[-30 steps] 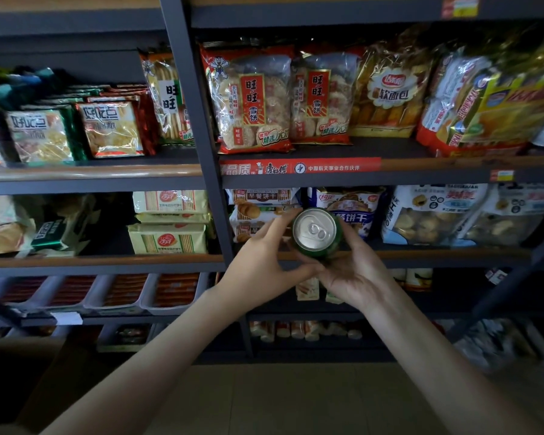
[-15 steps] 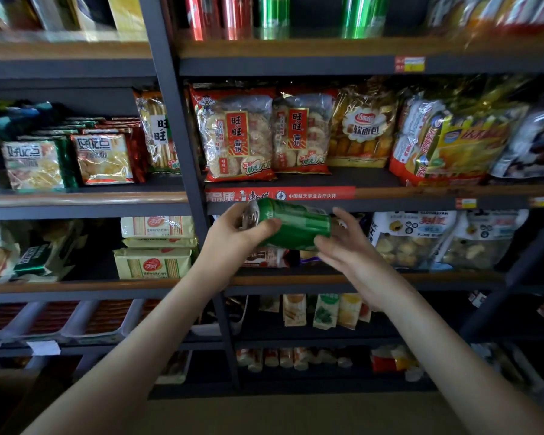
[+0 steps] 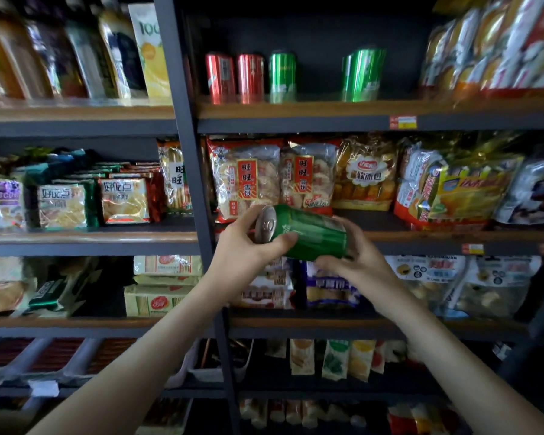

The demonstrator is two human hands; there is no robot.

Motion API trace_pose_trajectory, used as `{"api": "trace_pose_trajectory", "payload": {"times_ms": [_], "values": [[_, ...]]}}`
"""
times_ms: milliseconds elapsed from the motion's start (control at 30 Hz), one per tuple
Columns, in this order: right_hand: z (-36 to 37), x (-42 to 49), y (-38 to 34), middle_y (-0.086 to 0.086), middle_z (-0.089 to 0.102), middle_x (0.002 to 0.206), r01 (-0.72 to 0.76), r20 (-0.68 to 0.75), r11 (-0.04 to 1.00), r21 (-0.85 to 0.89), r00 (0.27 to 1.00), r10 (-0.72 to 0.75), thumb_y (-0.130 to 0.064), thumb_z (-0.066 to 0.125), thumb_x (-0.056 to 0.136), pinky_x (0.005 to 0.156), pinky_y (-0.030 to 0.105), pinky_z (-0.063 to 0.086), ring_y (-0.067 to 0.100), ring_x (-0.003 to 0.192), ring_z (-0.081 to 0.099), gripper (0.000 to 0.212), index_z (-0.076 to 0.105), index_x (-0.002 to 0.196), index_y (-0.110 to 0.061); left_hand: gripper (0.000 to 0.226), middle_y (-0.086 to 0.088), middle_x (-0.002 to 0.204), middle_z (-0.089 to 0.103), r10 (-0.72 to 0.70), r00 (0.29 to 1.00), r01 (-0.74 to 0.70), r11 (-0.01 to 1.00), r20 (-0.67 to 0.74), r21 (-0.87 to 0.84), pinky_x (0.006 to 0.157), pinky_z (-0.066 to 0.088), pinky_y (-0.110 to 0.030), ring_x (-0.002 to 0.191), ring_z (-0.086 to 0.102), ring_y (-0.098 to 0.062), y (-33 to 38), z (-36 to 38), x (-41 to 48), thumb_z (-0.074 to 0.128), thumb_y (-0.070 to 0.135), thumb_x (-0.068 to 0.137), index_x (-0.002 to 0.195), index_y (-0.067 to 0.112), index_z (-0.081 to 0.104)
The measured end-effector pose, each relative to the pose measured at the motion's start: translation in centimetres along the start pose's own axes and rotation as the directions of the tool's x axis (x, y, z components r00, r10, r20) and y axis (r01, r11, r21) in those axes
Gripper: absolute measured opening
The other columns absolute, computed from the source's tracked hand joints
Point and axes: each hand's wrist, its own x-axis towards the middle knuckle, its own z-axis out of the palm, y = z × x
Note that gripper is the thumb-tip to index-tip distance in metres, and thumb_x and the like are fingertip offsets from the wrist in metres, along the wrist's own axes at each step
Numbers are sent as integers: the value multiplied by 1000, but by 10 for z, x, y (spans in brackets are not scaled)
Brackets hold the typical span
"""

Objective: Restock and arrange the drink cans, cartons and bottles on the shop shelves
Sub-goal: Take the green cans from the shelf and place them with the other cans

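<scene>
A green drink can (image 3: 308, 232) lies on its side in the air in front of the snack shelves, its silver top facing left. My left hand (image 3: 245, 255) grips its top end, thumb across the body. My right hand (image 3: 355, 265) holds its bottom end from below and behind. On the upper shelf (image 3: 311, 109) stand two red cans (image 3: 234, 77), a green can (image 3: 282, 76) beside them and, past a gap, another green can (image 3: 362, 73).
Juice cartons and bottles (image 3: 145, 51) fill the upper left shelf. Snack bags (image 3: 274, 180) crowd the middle shelves behind my hands. A dark upright post (image 3: 189, 183) divides the shelving. Packaged goods (image 3: 496, 45) sit at upper right.
The view has tilted upward, bringing the shelf with the cans into sight. The can turned from top-facing-me to lying sideways and rose slightly with both hands.
</scene>
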Motion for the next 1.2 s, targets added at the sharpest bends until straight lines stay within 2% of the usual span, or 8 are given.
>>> {"api": "trace_pose_trajectory", "payload": {"times_ms": [100, 233, 367, 533, 667, 900, 1033, 1200], "values": [[-19, 16, -20, 0, 68, 120, 81, 31, 943, 323, 995, -96, -56, 90, 48, 91, 40, 54, 24, 114, 63, 85, 59, 121, -27, 84, -4, 120, 66, 2, 996, 17, 978, 91, -208, 98, 51, -43, 112, 63, -24, 18, -2, 28, 81, 54, 63, 131, 13, 52], [-49, 42, -82, 0, 71, 110, 319, -65, 865, 387, 945, -320, -53, 93, 43, 78, 29, 56, 19, 104, 68, 71, 69, 107, -34, 47, 8, 103, 71, 83, 958, -13, 969, 275, -247, 79, 53, -21, 97, 68, -9, 59, -7, 68, 77, 23, 75, 116, 27, 55], [-85, 83, -139, -8, 65, 116, 484, -133, 871, -83, 861, -491, -46, 88, 59, 87, 32, 53, 11, 108, 63, 74, 54, 124, -35, 60, 13, 122, 63, 250, 950, -281, 947, 189, 156, 94, 51, -26, 112, 61, -6, 96, -18, 115, 66, 51, 76, 131, 35, 47], [-97, 154, -168, -11, 43, 116, 502, -79, 576, -645, 706, -704, -23, 85, 72, 82, 11, 29, 0, 103, 40, 72, 44, 131, -22, 65, 0, 147, 43, 450, 892, -349, 630, 40, 694, 103, 41, -31, 129, 47, -20, 110, -39, 174, 56, 46, 94, 150, 26, 29], [-99, 217, -170, -11, 38, 118, 469, 9, 500, -728, 735, -678, -25, 82, 75, 82, 10, 24, 3, 107, 38, 70, 41, 132, -20, 65, -2, 149, 36, 529, 834, -364, 313, 157, 878, 105, 36, -31, 133, 40, -22, 108, -52, 227, 54, 38, 95, 151, 20, 25], [-83, 316, -171, 4, 47, 131, 171, -106, 644, -746, 924, -368, -39, 82, 74, 83, 24, 36, 16, 112, 46, 79, 41, 136, -13, 84, -11, 158, 15, 454, 858, -311, 83, 242, 947, 120, 12, -39, 145, 17, -26, 85, -50, 324, 55, 49, 91, 153, 16, 8], [-77, 355, -159, 9, 46, 139, 50, -157, 668, -743, 956, -246, -38, 82, 73, 81, 25, 40, 23, 122, 49, 88, 38, 142, -8, 96, -13, 161, -7, 296, 903, -301, -79, 311, 950, 120, 2, -51, 149, -2, -28, 70, -49, 359, 52, 61, 89, 154, 19, -4], [-83, 382, -149, 11, 41, 146, -23, -165, 625, -780, 971, -171, -46, 78, 76, 94, 29, 40, 26, 130, 44, 90, 36, 144, -5, 102, -12, 161, -8, 194, 928, -305, -104, 320, 947, 118, -4, -58, 149, -7, -28, 64, -47, 386, 48, 69, 87, 154, 17, -10]]}}
